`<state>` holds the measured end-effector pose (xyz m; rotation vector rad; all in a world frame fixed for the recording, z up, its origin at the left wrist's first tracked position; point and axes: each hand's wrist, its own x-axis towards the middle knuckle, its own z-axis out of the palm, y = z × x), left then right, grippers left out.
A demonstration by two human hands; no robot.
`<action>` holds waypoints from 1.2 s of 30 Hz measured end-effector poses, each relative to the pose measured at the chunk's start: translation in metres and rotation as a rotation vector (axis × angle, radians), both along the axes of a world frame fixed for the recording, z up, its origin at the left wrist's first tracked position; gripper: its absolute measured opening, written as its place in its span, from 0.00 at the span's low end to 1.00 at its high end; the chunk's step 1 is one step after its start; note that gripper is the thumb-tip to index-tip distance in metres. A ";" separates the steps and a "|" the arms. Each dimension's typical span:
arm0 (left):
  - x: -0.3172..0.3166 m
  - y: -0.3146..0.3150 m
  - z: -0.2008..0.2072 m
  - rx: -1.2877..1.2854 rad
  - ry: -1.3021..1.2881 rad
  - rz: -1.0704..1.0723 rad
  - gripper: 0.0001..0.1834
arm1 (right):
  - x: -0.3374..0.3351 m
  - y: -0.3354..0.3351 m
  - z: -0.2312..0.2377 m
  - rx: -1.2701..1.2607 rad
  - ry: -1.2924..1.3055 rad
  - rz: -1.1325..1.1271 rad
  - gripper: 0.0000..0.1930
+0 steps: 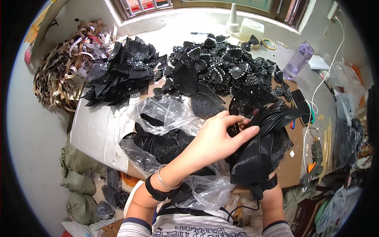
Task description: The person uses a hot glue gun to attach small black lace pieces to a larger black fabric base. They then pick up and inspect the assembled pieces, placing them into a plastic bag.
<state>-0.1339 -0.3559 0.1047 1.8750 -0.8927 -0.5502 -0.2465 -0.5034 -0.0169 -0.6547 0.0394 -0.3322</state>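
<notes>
- Head view: the bundle of black pieces (250, 162), stacked sheer and lacy layers with thin dark strips along them, is held over the table's near edge, right of centre and close to the person's body.
- It seems to be carried from below on the right side, which would leave its upper edge free for the other hand's fingers.
- The left hand (222, 133) reaches across from the lower left, forearm slanting up and rightward, back of the hand upward; its thumb lies out along the bundle, the fingers curled near it. The hand is partly closed; whether it pinches a layer I cannot tell.
- Right forearm (274, 201) rises almost straight from the lower edge. The right hand is mostly covered by the bundle, so its grip and opening cannot be told.
- Just left of the bundle, a clear plastic bag (167, 114) lies loose around more lace pieces (169, 143), probably to keep them together.
- Beyond, beaded black pieces (215, 65) are heaped toward the window, perhaps to leave the near side free for handling.
</notes>
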 end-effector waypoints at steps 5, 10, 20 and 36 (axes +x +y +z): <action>-0.003 0.000 -0.019 -0.101 0.141 -0.044 0.23 | 0.004 0.001 0.013 0.163 -0.077 0.019 0.26; 0.004 -0.003 -0.014 -0.164 0.244 -0.104 0.21 | -0.001 0.000 0.019 0.223 -0.104 0.003 0.26; 0.000 -0.020 -0.028 -0.089 -0.101 0.100 0.11 | -0.005 0.000 0.024 0.312 -0.107 -0.031 0.25; 0.077 -0.005 -0.051 -0.047 -0.792 0.450 0.40 | 0.004 -0.013 0.025 0.337 -0.170 -0.134 0.27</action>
